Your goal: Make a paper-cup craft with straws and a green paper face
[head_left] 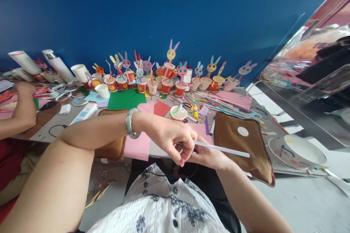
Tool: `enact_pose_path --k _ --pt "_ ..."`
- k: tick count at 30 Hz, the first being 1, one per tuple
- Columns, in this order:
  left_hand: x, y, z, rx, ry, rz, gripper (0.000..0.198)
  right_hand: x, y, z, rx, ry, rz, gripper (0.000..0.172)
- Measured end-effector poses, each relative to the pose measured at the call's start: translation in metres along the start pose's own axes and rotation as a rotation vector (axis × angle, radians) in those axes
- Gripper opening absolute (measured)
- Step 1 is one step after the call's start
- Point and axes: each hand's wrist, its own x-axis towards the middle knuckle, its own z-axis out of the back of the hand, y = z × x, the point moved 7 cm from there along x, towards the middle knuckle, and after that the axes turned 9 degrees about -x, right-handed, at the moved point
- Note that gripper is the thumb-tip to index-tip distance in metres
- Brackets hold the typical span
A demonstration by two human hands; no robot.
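In front of my lap, my left hand [175,136], with a green bangle on its wrist, reaches across with its fingers pinched on a small pinkish-red piece [182,162]. Just to the right and partly behind it, my right hand [209,154] is closed round a hot glue gun, mostly hidden by my fingers; only dark bits show. A translucent glue stick [224,149] juts out to the right above that hand. A black cord [150,172] runs below my hands. Beyond them stands a paper cup [179,113] with a green and white strip in it.
Paper cups with paper rabbit heads [180,87] line the blue wall. Green paper [127,99], pink sheets [136,148], straws and markers lie on the table. A brown cushion [240,138] and a round white tub [298,153] are at right. Another person's arm [23,113] rests at left.
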Motion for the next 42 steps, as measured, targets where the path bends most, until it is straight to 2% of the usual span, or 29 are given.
enact_pose_path --k 3,5,6,8,10,12,16,19,22,26,30,33,36,39,42 --pt "0.004 0.013 -0.004 -0.064 0.032 -0.020 0.010 0.008 0.008 -0.009 -0.037 -0.018 0.058 0.030" --pt "0.001 0.022 -0.001 -0.087 0.005 -0.023 0.009 0.010 0.006 -0.012 -0.018 0.002 0.036 0.029" --pt "-0.003 0.026 0.004 -0.091 -0.043 -0.030 0.008 0.010 0.002 -0.011 -0.015 -0.003 0.009 0.028" --pt "-0.014 0.032 0.018 -0.094 -0.175 -0.048 0.007 0.007 -0.010 -0.002 -0.028 -0.042 -0.071 0.025" --pt "-0.030 0.039 0.034 -0.158 -0.318 -0.067 0.006 0.001 -0.026 0.011 -0.033 -0.106 -0.165 0.031" --pt "-0.044 0.049 0.049 -0.273 -0.441 -0.085 0.009 -0.007 -0.041 0.025 0.007 -0.181 -0.237 0.039" --pt "-0.061 0.081 0.074 -0.561 -0.733 -0.118 0.021 -0.019 -0.057 0.045 0.165 -0.326 -0.317 0.034" --pt "-0.064 0.114 0.083 -0.720 -0.974 -0.102 0.028 -0.022 -0.060 0.052 0.333 -0.399 -0.364 0.039" --pt "-0.065 0.143 0.078 -0.849 -1.130 -0.034 0.032 -0.023 -0.065 0.053 0.452 -0.419 -0.441 0.050" --pt "-0.067 0.164 0.060 -0.867 -1.107 0.123 0.031 -0.026 -0.072 0.049 0.428 -0.315 -0.511 0.046" --pt "-0.077 0.179 0.046 -0.876 -1.107 0.216 0.030 -0.018 -0.070 0.049 0.338 -0.253 -0.473 0.036" --pt "-0.082 0.190 0.043 -0.895 -1.128 0.225 0.029 0.001 -0.062 0.052 0.281 -0.241 -0.399 0.032" --pt "-0.083 0.200 0.043 -0.942 -1.151 0.215 0.030 0.018 -0.056 0.058 0.125 -0.272 -0.345 0.034" --pt "-0.084 0.208 0.043 -0.984 -1.159 0.219 0.032 0.024 -0.062 0.061 -0.006 -0.328 -0.347 0.034" --pt "-0.085 0.209 0.044 -0.995 -1.137 0.194 0.033 0.024 -0.073 0.055 0.005 -0.329 -0.326 0.032"
